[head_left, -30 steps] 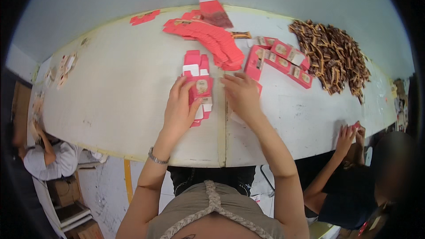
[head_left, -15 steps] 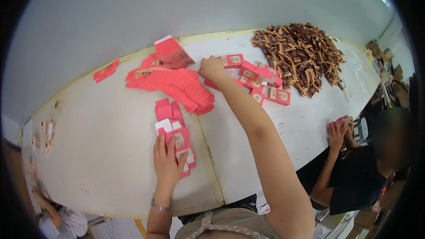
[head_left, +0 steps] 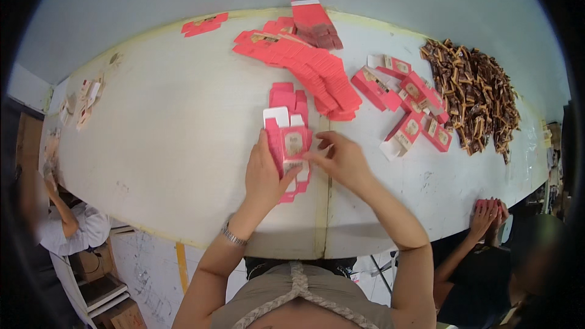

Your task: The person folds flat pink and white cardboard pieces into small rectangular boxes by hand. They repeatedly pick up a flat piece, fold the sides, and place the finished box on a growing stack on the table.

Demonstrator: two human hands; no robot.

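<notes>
In front of me lies a small stack of flat pink cartons with white inner flaps. On its top is a pink carton with a pale picture panel. My left hand is closed around this carton, its fingers along the left side and thumb across the lower end. My right hand is at the carton's right edge, fingers bent and apart from the thumb. The thumb tip is close to the edge; whether it touches is unclear. Nothing shows in the right hand.
Beyond the stack fans a long row of flat pink cartons. Formed pink boxes lie jumbled at the right, beside a heap of brown-wrapped packets. One co-worker's hands hold something pink at the right; another person sits at the left.
My right hand has come back from the jumbled boxes to the carton's right edge. My left hand stays at the carton stack. The whole view has shifted.
</notes>
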